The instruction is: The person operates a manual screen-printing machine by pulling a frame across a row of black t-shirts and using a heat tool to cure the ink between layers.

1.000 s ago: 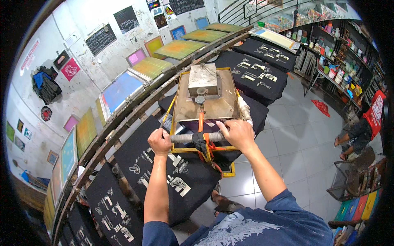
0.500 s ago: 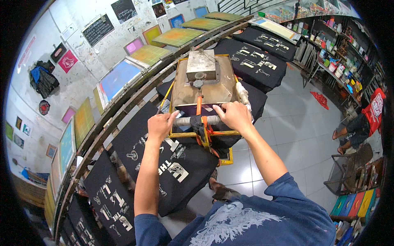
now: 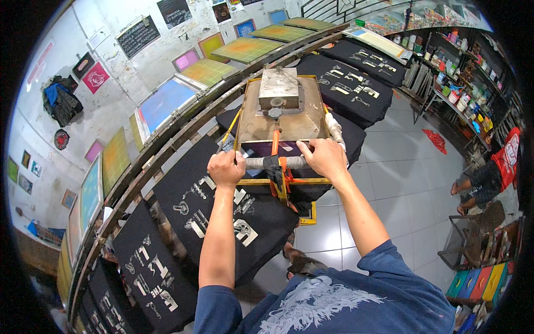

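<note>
Both my hands grip a pale, tape-wrapped handle bar (image 3: 256, 163) at the near side of a yellow-framed heater. My left hand (image 3: 226, 168) is closed round the bar's left end. Towards its right end, my right hand (image 3: 325, 158) is wrapped over it, thumb pointing inward. Beyond the bar lies the heater's brown metal hood (image 3: 258, 122), with a grey box (image 3: 279, 92) on top. An orange rod (image 3: 276, 143) and black wrapping (image 3: 272, 170) sit between my hands. The heater stands over a black shirt, mostly hidden beneath it.
Black printed shirts (image 3: 208, 225) line the curved rack (image 3: 183, 119) on both sides. Screen frames (image 3: 168, 108) lean along its far side. At the right are a cluttered shelf (image 3: 456, 94), a seated person in red (image 3: 505, 158) and a red cloth (image 3: 434, 141) on the tiled floor.
The whole view has shifted slightly to the right. Both hands stay closed on the bar, and my left forearm now covers part of the near shirt's print.
</note>
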`<state>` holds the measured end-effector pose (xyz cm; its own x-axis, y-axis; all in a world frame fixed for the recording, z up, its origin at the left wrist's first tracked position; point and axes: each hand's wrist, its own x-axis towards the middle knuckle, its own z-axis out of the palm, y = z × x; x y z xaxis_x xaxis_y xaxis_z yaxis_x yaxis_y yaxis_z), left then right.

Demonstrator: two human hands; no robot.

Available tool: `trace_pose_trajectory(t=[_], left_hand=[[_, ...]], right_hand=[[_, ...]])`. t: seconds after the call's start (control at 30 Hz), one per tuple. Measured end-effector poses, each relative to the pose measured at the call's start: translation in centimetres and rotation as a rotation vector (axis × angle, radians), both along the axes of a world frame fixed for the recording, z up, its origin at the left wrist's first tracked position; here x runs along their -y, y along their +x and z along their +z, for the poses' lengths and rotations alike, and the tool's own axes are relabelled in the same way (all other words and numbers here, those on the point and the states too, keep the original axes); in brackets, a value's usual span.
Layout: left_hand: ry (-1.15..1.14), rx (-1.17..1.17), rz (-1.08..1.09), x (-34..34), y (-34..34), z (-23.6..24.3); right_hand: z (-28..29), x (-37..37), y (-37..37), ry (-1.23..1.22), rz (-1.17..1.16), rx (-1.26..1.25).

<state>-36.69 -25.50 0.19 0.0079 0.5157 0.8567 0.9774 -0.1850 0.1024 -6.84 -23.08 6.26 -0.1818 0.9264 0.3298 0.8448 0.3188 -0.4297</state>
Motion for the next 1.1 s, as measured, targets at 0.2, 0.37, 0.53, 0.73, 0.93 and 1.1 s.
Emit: trace_pose_trajectory(t=[0.2,0.37,0.53,0.73,0.93,1.1], left_hand=[[0.082,0.040,-0.005,0.0,-1.5,-1.1],[0.058,0.122,-0.038,-0.6,0.3,-0.6],[0.012,0.136,0.031,0.1,-0.2,-0.8],[-0.229,0.170,0.110,-0.4,0.1,-0.7],[-0.285,0.157,0.131,0.2,0.4,1.0],[-0.350,0.193,0.141,1.1,0.7,2.3]], right_hand=[[0.1,0.1,-1.3,-0.022,0.015,-0.096],[0.2,0.4,-0.4,0.002,-0.022,-0.052],[-0.6,-0.1,-0.9,0.051,0.041,-0.003],[-0.6,-1.2,-0.5,-0.061,0.049,0.020],[-2.8,-2.5,0.2,0.177,0.077,-0.031],[-3.0,-1.8,0.3,0.265,0.069,-0.010]])
